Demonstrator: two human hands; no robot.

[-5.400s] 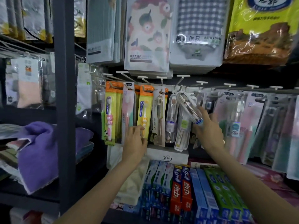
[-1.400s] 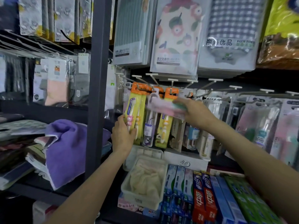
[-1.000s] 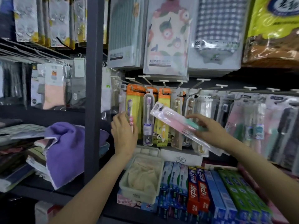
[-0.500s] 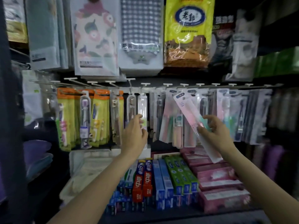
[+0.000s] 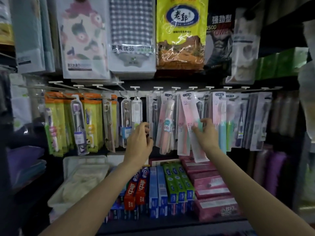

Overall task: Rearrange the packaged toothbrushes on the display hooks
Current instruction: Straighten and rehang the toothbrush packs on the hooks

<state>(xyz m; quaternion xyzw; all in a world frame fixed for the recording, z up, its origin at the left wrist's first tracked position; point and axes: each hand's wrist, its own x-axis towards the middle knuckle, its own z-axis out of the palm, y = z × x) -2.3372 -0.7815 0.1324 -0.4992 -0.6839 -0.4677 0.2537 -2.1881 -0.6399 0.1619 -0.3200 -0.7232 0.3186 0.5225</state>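
The right hand (image 5: 205, 133) pinches a long pink-and-white carded toothbrush pack (image 5: 190, 120), tilted to thread a metal hook (image 5: 192, 88); the left hand (image 5: 139, 143), fingers curled, steadies hanging packs.

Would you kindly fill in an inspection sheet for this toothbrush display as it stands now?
Surface: hook rail carries hanging packs; shelf below holds toothpaste boxes.
Job's things: pink toothbrush pack is tilted in front of the hanging rows; whether it sits on a hook cannot be told. Yellow-green packs hang at left.
Clutter: white tray on the shelf, purple towel beside it.
Hands: right hand grips the pink pack; left hand is at the clear packs, grip unclear.
Cables: nothing seen.
Surroundings: bagged towels and a yellow bag hang above.
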